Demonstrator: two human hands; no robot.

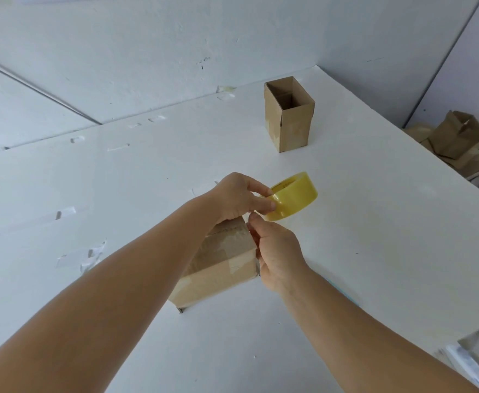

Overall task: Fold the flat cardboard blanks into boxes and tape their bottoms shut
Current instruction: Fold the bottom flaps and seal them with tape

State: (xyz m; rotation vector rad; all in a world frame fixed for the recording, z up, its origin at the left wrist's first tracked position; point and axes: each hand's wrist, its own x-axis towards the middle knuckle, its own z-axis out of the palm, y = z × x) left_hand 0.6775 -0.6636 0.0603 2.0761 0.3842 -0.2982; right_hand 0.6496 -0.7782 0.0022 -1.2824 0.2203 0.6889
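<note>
A single head-worn wide-angle view looks forward and steeply down along both forearms onto the white table (346,251); it sits close to the left hand (238,197) and right hand (278,253), tilted so the table's far edge slants; no second view overlaps it.

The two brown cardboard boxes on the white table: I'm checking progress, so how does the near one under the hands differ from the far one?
The near brown cardboard box stands taped end up, its flaps closed under clear tape; the far brown cardboard box stands open end up, its inside visible. The hands work right at the near box, the left hand gripping a yellow tape roll; the far box stands alone, untouched. Both are folded.
</note>
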